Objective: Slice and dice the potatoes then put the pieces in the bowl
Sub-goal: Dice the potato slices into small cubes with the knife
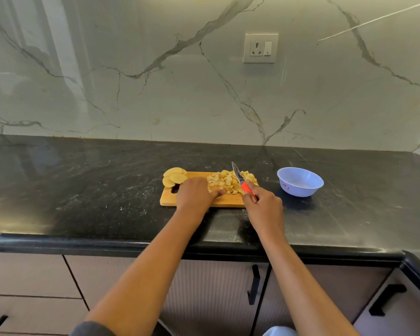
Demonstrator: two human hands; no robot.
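Diced potato (228, 181) at the board's (228, 202) right end lies between the left hand (195, 194), grip unclear, and the right hand (262, 204) gripping the knife (239, 177), nearer the bowl (301, 187).

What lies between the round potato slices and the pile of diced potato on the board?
The left hand, palm down on the cutting board, its fingertips at the edge of the diced pile. The slices lie just left of it. Head view.

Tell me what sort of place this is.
Most likely a home kitchen: a dark stone countertop over cabinet doors, a wall socket on the marble-look backsplash, and a cutting board with diced potato.
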